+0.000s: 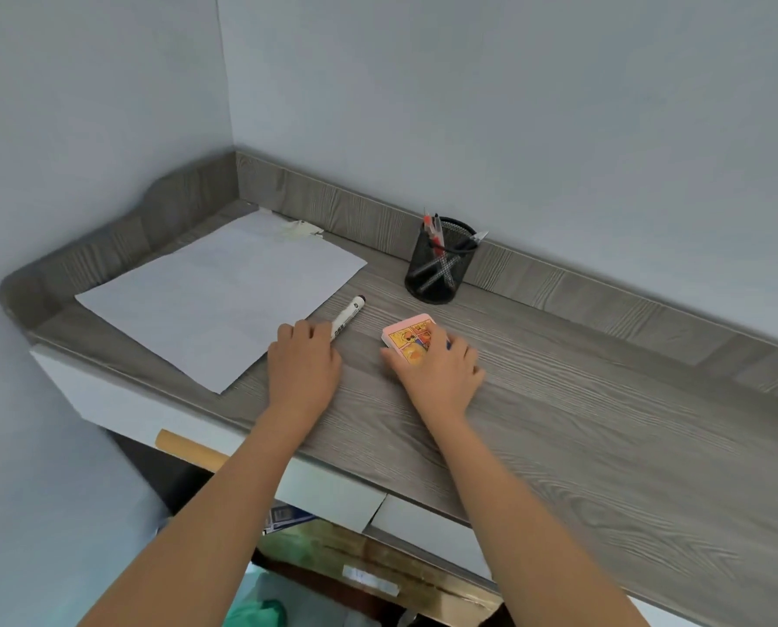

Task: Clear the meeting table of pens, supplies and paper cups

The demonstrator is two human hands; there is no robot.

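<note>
A white marker with a dark cap (350,313) lies on the grey wood table (604,400), just right of a large white paper sheet (224,291). My left hand (303,359) covers the marker's near end with curled fingers that grip it. A small pink box with cartoon pictures (407,339) sits to the right; my right hand (437,373) lies over its near side, fingers curled round it. A black mesh pen holder (439,267) with several pens stands behind, near the back rim.
A crumpled scrap (301,229) lies at the paper's far corner. The table has a raised rim (333,196) along the back and left, against walls. White drawers (333,491) and boxes (378,563) sit below the front edge.
</note>
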